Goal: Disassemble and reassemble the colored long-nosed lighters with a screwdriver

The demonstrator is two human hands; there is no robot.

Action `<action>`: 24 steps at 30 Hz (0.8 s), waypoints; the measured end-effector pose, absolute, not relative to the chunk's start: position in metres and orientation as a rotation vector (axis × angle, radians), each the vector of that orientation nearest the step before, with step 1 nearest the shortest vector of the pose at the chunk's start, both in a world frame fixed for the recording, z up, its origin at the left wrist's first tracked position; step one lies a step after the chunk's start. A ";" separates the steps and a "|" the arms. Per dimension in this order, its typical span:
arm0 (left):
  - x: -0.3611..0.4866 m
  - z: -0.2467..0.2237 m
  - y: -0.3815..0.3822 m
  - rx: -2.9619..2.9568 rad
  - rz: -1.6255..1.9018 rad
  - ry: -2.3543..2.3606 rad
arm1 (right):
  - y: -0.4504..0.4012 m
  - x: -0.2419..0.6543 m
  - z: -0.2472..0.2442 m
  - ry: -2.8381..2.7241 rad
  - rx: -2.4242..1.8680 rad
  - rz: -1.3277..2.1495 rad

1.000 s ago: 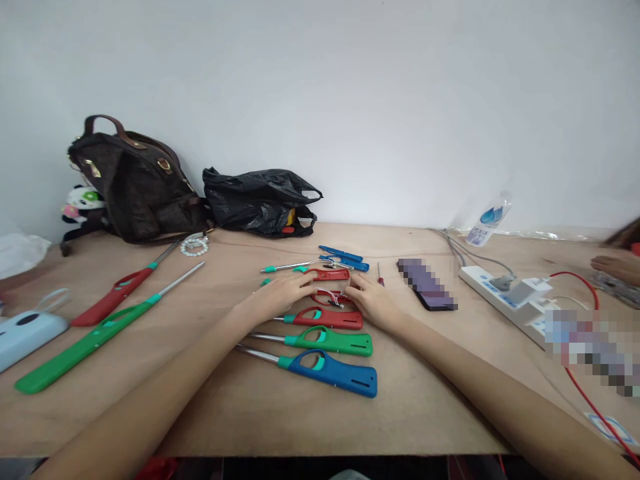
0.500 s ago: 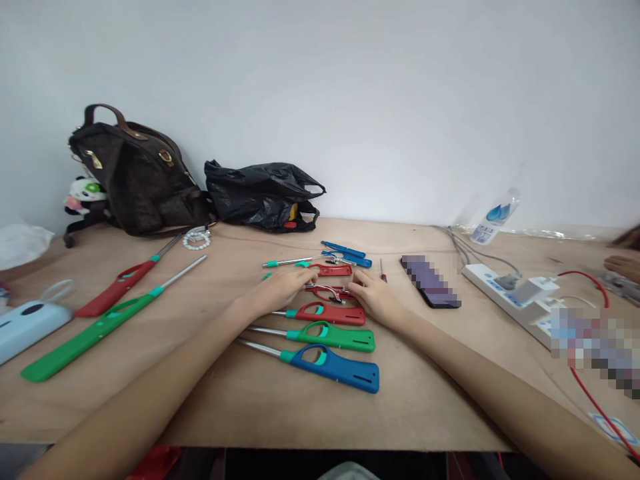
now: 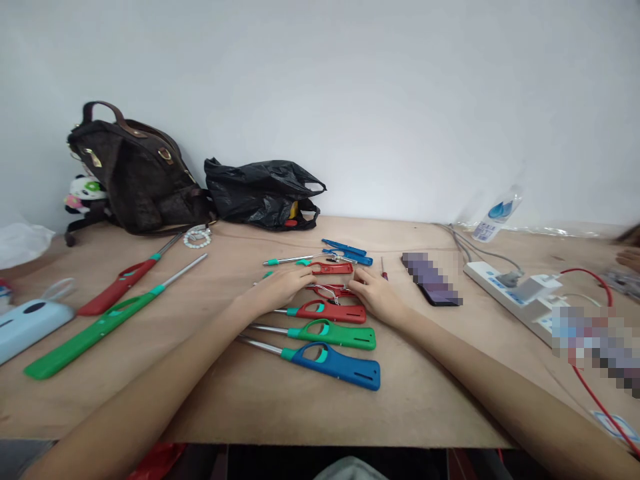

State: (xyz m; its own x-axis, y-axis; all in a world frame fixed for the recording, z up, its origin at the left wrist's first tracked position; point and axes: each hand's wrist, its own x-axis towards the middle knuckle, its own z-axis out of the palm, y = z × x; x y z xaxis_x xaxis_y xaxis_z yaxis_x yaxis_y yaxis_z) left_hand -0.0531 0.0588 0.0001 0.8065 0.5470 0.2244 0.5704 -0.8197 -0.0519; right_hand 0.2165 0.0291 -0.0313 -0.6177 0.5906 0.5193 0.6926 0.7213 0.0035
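Observation:
An opened red lighter half with thin white wires lies between my two hands. My left hand has its fingers closed at its left end, the fingertips partly hidden. At the right end, the bent fingers of my right hand pinch the casing. Just beyond lies another red lighter shell. Closer to me, a whole red lighter, a green lighter and a blue lighter lie in a row. Blue shell halves and a metal lighter tube are at the back.
A small screwdriver and a phone lie right of my hands, then a power strip with cables. On the left are a red lighter and a green lighter. A backpack and black bag stand behind.
The view has shifted very slightly. Both hands stay at the opened red lighter, with only small finger movements; the wires and parts between them look slightly altered.

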 end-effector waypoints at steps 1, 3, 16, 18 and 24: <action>-0.052 0.001 0.058 -2.877 -0.279 -0.892 | 0.029 0.217 -0.032 -2.434 -0.981 -0.290; -0.051 0.002 0.058 -2.888 -0.241 -0.886 | 0.030 0.217 -0.033 -2.428 -0.983 -0.303; -0.049 0.004 0.057 -2.893 -0.253 -0.896 | 0.031 0.217 -0.033 -2.439 -1.002 -0.289; -0.048 0.001 0.058 -2.892 -0.275 -0.908 | 0.030 0.217 -0.033 -2.435 -1.000 -0.285; -0.047 -0.004 0.060 -2.917 -0.321 -0.972 | 0.030 0.217 -0.034 -2.432 -1.003 -0.288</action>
State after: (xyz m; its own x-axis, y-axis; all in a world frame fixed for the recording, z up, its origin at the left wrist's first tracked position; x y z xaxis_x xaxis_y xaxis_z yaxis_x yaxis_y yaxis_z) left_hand -0.0469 0.0600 -0.0037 0.7807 0.5879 0.2118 0.5983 -0.8010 0.0182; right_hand 0.2168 0.0300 -0.0338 -0.6097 0.6030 0.5144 0.7065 0.7077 0.0078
